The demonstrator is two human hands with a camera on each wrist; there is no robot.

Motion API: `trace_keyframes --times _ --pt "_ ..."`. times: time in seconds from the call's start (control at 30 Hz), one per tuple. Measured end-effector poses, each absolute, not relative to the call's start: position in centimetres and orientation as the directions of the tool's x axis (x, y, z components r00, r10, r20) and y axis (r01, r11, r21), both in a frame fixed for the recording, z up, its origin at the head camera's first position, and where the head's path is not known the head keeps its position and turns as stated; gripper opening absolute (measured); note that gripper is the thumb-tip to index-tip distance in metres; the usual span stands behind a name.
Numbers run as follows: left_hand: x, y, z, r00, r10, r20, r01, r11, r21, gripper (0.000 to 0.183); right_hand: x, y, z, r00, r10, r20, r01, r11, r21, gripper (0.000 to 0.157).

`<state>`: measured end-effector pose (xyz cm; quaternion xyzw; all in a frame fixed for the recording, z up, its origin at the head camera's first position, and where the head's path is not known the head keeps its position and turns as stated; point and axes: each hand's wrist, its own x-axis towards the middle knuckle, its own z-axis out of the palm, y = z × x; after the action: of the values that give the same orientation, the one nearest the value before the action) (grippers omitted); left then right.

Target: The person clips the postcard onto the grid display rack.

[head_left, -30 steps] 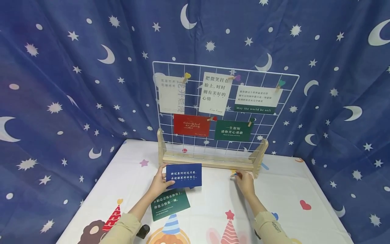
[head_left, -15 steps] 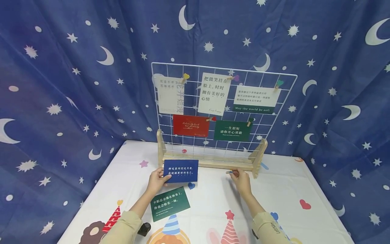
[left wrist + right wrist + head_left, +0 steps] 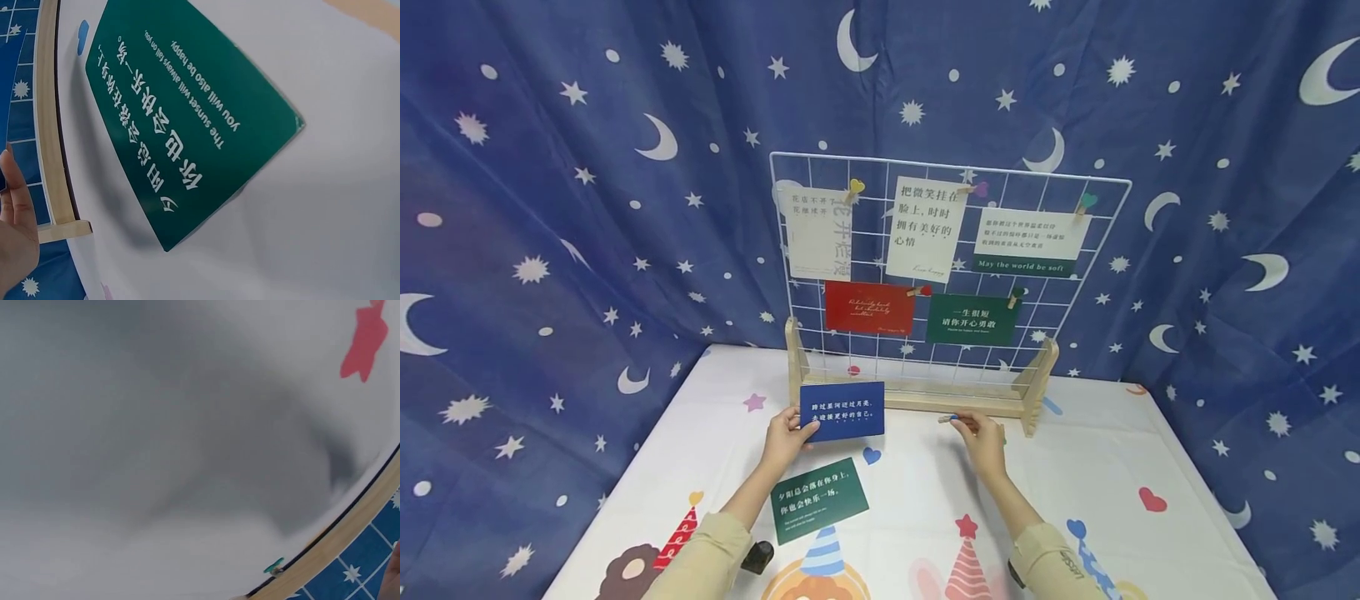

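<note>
My left hand holds a dark blue card with white writing by its left edge, in front of the grid rack. In the left wrist view, that hand shows at the left border with a strip of the blue card. My right hand pinches a small wooden clothespin with a blue top, to the right of the card and apart from it. Only a sliver of the right hand appears in the right wrist view. A green card lies on the table below the left hand.
A white wire grid stands in a wooden base at the back. Several cards, such as a red card, hang on it by heart-topped clothespins. A green-topped clothespin lies by the base. Printed cloth covers the table.
The right hand has moved left with the clothespin, nearer to the blue card. The left hand has raised the blue card slightly and shifted it left, uncovering a printed blue heart.
</note>
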<state>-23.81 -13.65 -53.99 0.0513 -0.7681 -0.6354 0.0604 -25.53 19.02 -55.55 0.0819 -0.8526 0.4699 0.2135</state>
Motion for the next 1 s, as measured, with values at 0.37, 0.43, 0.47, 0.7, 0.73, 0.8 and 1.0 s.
trace_keyframes --times 0.37,0.43,0.47,0.7,0.73,0.8,1.0 --pt "-23.6 -13.4 -53.7 -0.982 -0.190 -0.001 -0.025 0.123 0.992 0.026 -25.3 18.2 -55.3 -0.868 0.087 0.489 -0.376 0.529 -0.761 0.019" --pt "-23.6 -13.4 -53.6 -0.981 -0.192 -0.004 -0.025 0.111 0.993 0.026 -25.4 18.1 -55.3 -0.865 0.086 0.494 -0.383 0.522 -0.762 0.019" --pt "-23.6 -13.4 -53.6 -0.981 -0.192 -0.005 -0.026 0.104 0.994 0.026 -25.4 18.0 -55.3 -0.865 0.083 0.494 -0.386 0.517 -0.764 0.019" --pt "-24.2 -13.4 -53.4 -0.983 -0.184 -0.002 -0.021 0.102 0.995 0.028 -25.6 17.5 -54.8 -0.862 0.066 0.502 -0.394 0.535 -0.748 0.017" --pt "-24.3 -13.4 -53.4 -0.983 -0.182 -0.002 -0.021 0.103 0.994 0.028 -25.7 17.4 -54.7 -0.859 0.066 0.508 -0.397 0.540 -0.742 0.016" --pt "-24.5 -13.4 -53.2 -0.983 -0.183 -0.006 -0.025 0.103 0.994 0.029 -25.8 17.2 -54.4 -0.853 0.062 0.518 -0.403 0.553 -0.729 0.016" --pt "-25.3 -13.4 -52.9 -0.984 -0.173 -0.044 -0.058 0.075 0.996 0.030 -26.4 16.6 -53.5 -0.842 0.068 0.536 -0.394 0.601 -0.695 0.015"
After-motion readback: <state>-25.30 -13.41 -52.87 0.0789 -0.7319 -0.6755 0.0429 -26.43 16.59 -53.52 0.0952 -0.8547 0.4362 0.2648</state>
